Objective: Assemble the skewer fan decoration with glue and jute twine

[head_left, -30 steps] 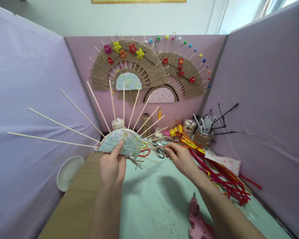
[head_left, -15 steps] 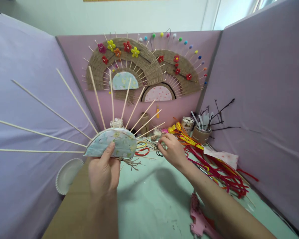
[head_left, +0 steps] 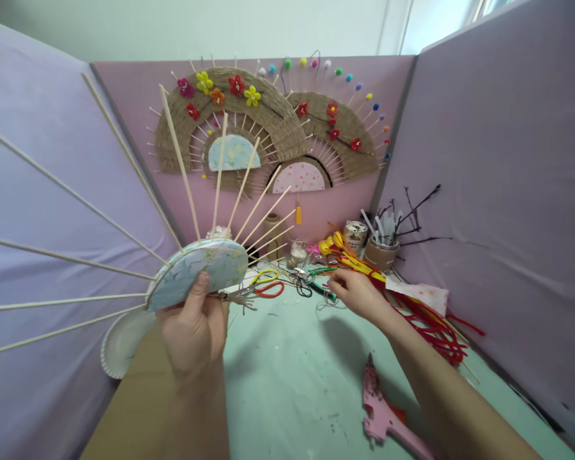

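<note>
My left hand grips a half-round fan base covered in pale blue flowered fabric, thumb on its front face. Several thin wooden sticks spread out from its curved edge. Over the far part of the table, my right hand has its fingers curled together; what they hold, if anything, is hidden. Beside its fingertips lie a green-handled tool and a loop of thin pale string. Scissors with red and yellow handles lie between my hands, near a frayed bundle of twine.
A pink glue gun lies near the front of the green table. Red and yellow pipe cleaners heap at the right, by a pot with glue sticks and twigs. Woven fans hang on the pink back panel.
My right hand has moved right, away from the stick ends, to beside the green-handled tool. My left hand has shifted slightly left and turned the fan base, its left side tipping down.
</note>
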The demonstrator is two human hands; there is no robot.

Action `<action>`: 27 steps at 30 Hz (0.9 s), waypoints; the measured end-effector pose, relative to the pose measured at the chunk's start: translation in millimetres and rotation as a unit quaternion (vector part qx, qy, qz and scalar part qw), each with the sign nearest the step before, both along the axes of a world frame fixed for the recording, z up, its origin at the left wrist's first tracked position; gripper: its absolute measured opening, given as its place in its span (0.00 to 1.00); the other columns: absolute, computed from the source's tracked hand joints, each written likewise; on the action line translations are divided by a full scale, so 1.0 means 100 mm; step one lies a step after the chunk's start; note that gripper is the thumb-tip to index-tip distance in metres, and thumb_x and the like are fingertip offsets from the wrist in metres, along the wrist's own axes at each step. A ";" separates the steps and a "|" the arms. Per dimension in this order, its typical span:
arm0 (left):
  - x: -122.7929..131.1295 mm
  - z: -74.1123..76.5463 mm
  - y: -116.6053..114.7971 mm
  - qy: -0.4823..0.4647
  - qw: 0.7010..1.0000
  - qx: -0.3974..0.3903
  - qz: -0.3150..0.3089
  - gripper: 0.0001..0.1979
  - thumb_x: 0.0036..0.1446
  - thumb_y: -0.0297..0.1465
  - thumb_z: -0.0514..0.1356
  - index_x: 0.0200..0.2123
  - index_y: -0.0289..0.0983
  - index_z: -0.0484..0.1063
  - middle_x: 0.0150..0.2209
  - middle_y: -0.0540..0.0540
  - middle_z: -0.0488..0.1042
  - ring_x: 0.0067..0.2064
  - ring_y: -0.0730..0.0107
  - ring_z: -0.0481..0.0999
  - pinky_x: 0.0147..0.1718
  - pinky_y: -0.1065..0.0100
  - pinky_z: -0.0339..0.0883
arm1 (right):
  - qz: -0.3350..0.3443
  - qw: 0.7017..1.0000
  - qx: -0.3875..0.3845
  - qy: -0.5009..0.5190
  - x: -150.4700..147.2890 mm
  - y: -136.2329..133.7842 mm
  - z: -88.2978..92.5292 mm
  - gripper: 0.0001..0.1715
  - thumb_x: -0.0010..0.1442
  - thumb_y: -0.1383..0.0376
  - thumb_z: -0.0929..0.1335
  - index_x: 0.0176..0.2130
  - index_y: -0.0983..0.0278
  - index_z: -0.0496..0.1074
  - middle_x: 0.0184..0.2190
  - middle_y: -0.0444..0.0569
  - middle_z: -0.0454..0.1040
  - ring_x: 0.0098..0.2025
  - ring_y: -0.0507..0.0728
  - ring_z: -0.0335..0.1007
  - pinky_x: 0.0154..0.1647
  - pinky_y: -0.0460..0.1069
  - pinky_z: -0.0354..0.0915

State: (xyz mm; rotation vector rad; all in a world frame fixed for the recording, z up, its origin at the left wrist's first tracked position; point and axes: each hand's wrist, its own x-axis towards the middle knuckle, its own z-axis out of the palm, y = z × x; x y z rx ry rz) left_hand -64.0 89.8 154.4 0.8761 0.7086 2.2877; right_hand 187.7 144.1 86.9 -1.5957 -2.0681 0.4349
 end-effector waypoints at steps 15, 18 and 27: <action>0.03 -0.26 0.24 -0.082 0.979 -0.030 -0.185 0.17 0.46 0.24 0.69 0.40 0.42 0.76 0.47 0.47 0.80 0.55 0.60 0.74 0.56 0.53 0.65 | 0.092 0.991 -0.086 0.038 -0.13 -0.95 0.01 0.14 0.58 0.65 0.71 0.45 0.61 0.72 0.46 0.50 0.77 0.46 0.61 0.74 0.46 0.52 0.67; 0.10 -0.25 0.21 -0.083 0.972 -0.041 -0.216 0.18 0.44 0.22 0.67 0.41 0.42 0.76 0.46 0.47 0.80 0.55 0.60 0.74 0.57 0.54 0.64 | 0.093 0.990 -0.073 0.072 -0.20 -1.13 0.01 0.11 0.60 0.63 0.69 0.45 0.59 0.73 0.44 0.49 0.78 0.45 0.60 0.74 0.46 0.52 0.67; 0.24 -0.23 0.11 -0.044 0.974 -0.046 -0.219 0.17 0.40 0.25 0.71 0.35 0.43 0.75 0.41 0.51 0.80 0.46 0.66 0.77 0.47 0.62 0.69 | -0.002 0.995 -0.099 0.021 0.29 -1.69 -0.15 0.13 0.59 0.61 0.67 0.44 0.60 0.74 0.41 0.52 0.80 0.42 0.62 0.76 0.42 0.53 0.68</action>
